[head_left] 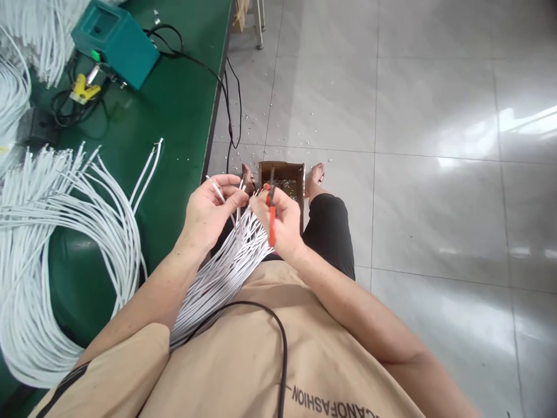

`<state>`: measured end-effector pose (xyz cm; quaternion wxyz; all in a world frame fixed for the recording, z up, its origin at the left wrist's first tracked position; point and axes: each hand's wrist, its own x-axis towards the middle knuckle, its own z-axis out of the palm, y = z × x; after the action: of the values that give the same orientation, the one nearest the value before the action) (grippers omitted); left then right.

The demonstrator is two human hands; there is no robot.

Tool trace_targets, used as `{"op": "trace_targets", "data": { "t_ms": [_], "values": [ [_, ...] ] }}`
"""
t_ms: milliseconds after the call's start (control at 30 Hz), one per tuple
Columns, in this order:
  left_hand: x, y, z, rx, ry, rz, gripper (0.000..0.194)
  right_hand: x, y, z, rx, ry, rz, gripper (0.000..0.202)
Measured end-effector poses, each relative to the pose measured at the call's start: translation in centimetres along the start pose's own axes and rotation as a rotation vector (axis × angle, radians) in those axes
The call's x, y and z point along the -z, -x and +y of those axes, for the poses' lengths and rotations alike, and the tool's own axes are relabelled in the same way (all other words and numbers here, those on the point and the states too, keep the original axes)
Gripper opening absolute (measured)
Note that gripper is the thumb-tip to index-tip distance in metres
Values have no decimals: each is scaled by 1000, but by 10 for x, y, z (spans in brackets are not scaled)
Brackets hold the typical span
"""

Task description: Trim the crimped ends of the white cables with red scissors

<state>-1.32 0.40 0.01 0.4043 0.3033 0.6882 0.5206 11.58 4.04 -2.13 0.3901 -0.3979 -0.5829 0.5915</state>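
Note:
My left hand (211,209) is closed around the end of a white cable, with thumb and fingers pinched near its tip. Close beside it, my right hand (281,217) grips a red-handled cutting tool (272,225), whose dark jaws point away from me; its exact kind is blurred. The fingertips of both hands nearly meet above the cable ends. A bundle of white cables (221,273) lies across my lap, running from under my left forearm up to the hands. Some cable tips stick out between the fingers.
Below the hands stands an open cardboard box (281,165) with small white scraps inside. More scraps dot the tiled floor (418,203). On the green table (183,116) at left are coiled white cables (26,325), a teal device (117,43), a yellow clip (84,90) and black cords.

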Motion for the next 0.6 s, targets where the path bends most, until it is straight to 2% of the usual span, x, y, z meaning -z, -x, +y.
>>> {"op": "trace_targets", "data": {
  "t_ms": [100,267,467,533,600],
  "values": [
    [2,1,0,-5,-28,-16,35,7,-9,-5,-167,-63,80,28],
    [3,2,2,-23,-43,-14,37,10,-23,-19,-248,-202,-59,30],
    [2,3,3,-46,-83,-1,39,8,-26,-23,-273,-233,-106,25],
    [3,4,3,-42,-84,-8,38,9,-25,-19,-255,-169,-95,24],
    [3,4,3,-17,-82,-4,36,13,-24,-13,-187,-6,-83,23]
  ]
}}
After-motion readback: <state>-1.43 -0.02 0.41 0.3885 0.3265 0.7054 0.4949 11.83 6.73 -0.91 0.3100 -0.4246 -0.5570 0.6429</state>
